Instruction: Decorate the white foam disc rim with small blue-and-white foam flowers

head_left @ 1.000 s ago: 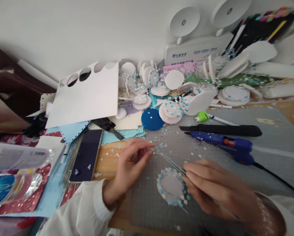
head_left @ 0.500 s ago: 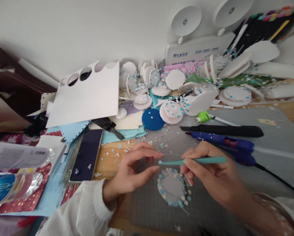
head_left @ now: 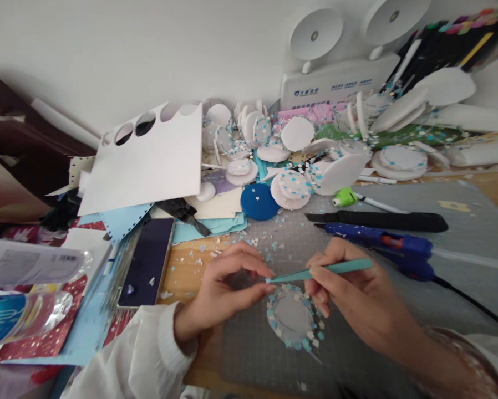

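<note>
My right hand (head_left: 349, 299) is closed round teal tweezers (head_left: 324, 270), whose tip points left. At that tip is a tiny pale blue flower (head_left: 268, 281), with the thumb and forefinger of my left hand (head_left: 228, 282) closed on it from below and above. The other left fingers are curled. Just below both hands, a round translucent disc (head_left: 293, 315) lies flat on the grey cutting mat (head_left: 257, 354). Small blue and white flowers ring its edge, and a thin dark curved line shows on its face.
Behind my hands are a blue glue gun (head_left: 377, 239), a black cutter knife (head_left: 390, 220) and a dark blue lid (head_left: 259, 201). White foam discs (head_left: 298, 133) are heaped along the wall. A phone (head_left: 147, 263) lies at left; loose flowers litter the mat.
My left thumb and forefinger have drawn together on the tiny flower at the tweezers' tip. The tweezers have tilted, tip lower and back end moved slightly left and up.
</note>
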Available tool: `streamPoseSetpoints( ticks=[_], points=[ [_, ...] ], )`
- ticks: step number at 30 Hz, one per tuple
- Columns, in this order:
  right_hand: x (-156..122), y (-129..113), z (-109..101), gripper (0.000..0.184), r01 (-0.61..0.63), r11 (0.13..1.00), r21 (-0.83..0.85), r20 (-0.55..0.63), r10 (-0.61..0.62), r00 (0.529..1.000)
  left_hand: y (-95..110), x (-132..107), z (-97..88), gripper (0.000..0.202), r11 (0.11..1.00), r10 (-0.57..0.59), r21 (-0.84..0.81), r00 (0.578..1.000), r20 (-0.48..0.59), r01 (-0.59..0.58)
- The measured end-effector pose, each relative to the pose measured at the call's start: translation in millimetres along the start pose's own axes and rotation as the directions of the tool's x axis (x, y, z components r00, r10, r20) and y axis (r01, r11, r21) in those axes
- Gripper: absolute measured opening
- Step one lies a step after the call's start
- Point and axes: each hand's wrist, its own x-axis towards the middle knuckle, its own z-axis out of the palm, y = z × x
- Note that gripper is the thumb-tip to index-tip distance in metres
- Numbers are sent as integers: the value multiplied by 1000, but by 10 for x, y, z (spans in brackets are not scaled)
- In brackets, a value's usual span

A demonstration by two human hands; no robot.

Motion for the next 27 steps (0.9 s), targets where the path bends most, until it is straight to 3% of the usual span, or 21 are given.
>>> streamPoseSetpoints(
  ticks=[14, 19, 22, 25, 27],
  points=[
    [-8, -40, 9, 17, -5, 1000, 8, -26, 5, 1000, -3, 1, 4, 15, 998, 55, 15, 998, -16, -55],
    [-18, -19, 6, 15, 42, 999, -17, -22, -43, 999, -8, -13, 11, 14, 998, 59, 5, 998, -16, -59],
    [-3, -20, 17, 13, 146, 984, -99, -20, -148, 989, -31, -32, 19, 22, 999, 13, -48, 999, -41, -15],
    [-4, -89, 2, 15, 370, 875, -312, -10, -392, 920, -33, -34, 18, 22, 993, -77, -97, 993, -91, 68],
    [-19, -160, -34, 16, 530, 648, -547, 139, -554, 821, 1, -20, 18, 11, 990, -116, -93, 988, -99, 107]
  ],
)
